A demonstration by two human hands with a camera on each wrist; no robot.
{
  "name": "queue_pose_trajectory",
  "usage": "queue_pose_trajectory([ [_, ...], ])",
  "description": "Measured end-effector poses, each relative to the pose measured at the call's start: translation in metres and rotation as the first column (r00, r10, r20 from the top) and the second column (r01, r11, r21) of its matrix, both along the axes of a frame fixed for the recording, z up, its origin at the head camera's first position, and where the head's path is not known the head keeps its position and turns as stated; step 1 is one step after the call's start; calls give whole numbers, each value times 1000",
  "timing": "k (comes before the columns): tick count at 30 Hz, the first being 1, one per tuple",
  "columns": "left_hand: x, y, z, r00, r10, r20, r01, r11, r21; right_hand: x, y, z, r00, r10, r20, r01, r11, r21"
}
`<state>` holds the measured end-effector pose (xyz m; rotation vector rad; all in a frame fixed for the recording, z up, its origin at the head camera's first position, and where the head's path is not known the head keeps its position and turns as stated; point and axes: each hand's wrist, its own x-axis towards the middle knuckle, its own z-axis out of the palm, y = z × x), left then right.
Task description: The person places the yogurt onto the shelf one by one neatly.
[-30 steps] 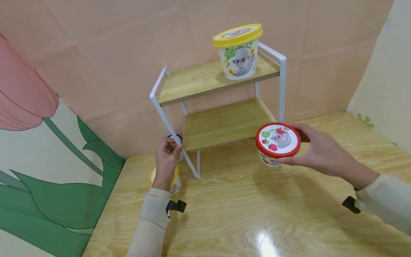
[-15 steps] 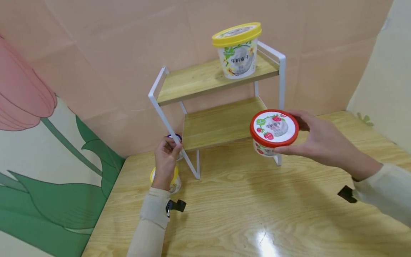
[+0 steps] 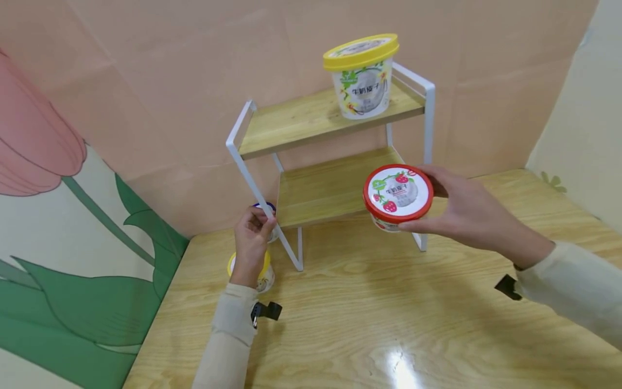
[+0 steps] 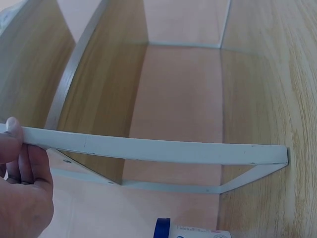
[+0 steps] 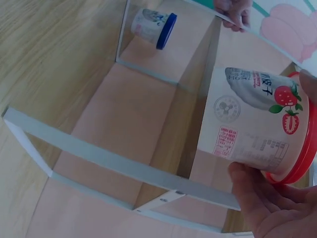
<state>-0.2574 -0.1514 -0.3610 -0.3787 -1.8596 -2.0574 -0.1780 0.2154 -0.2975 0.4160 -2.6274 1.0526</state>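
Note:
My right hand point(image 3: 466, 208) holds a strawberry ice cream tub point(image 3: 398, 190) with a red lid, thumb and fingers on opposite sides. The tub is in the air in front of the lower shelf board's right part; in the right wrist view its printed side point(image 5: 257, 119) shows. My left hand point(image 3: 252, 237) pinches the left front leg of a two-tier shelf rack point(image 3: 311, 121); the left wrist view shows thumb and fingers point(image 4: 34, 166) around the white metal leg point(image 4: 148, 150). A yellow-lidded tub point(image 3: 366, 89) stands on the top board near its right end.
Behind my left hand, partly hidden, are a blue-lidded tub point(image 5: 154, 26) and another yellow-lidded tub point(image 3: 265, 278) on the wooden table point(image 3: 340, 324). A pink backdrop point(image 3: 170, 108) rises behind the rack, and a wall point(image 3: 588, 135) stands at the right.
My right hand has lifted the red-lidded tub and carried it left, towards the lower shelf board. My left hand has stayed on the rack's leg.

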Motion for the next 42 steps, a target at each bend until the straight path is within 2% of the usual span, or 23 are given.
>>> queue_pose_trajectory([
  [5, 0, -1, 1, 1000, 4, 5, -4, 1000, -4, -7, -8, 4, 999, 29, 42, -29, 999, -16],
  [10, 0, 0, 1, 1000, -4, 6, 4, 1000, 8, -11, -11, 4, 993, 46, 108, -41, 998, -55],
  [14, 0, 1, 1, 1000, -10, 0, 10, 1000, 10, -13, -13, 3, 988, 89, 129, -76, 991, -108],
  [20, 2, 0, 0, 1000, 0, -10, 0, 1000, 28, -20, -19, -1, 962, 217, 164, -178, 958, -224],
  [23, 3, -1, 0, 1000, 3, -8, -3, 999, 35, -24, -22, -1, 947, 257, 192, -199, 940, -279],
  [26, 3, 1, 0, 1000, -7, -3, 7, 1000, 30, -27, -23, -1, 943, 253, 217, -180, 935, -307],
  [32, 2, 2, 1, 1000, -6, 13, 6, 1000, 30, -31, -25, 1, 945, 235, 225, -163, 941, -297],
  [39, 2, 1, 0, 1000, -10, 15, 9, 999, 37, -34, -26, 2, 936, 252, 246, -148, 915, -376],
  [42, 1, 1, 0, 1000, -11, 11, 10, 1000, 29, -34, -28, 2, 940, 238, 246, -120, 902, -414],
])
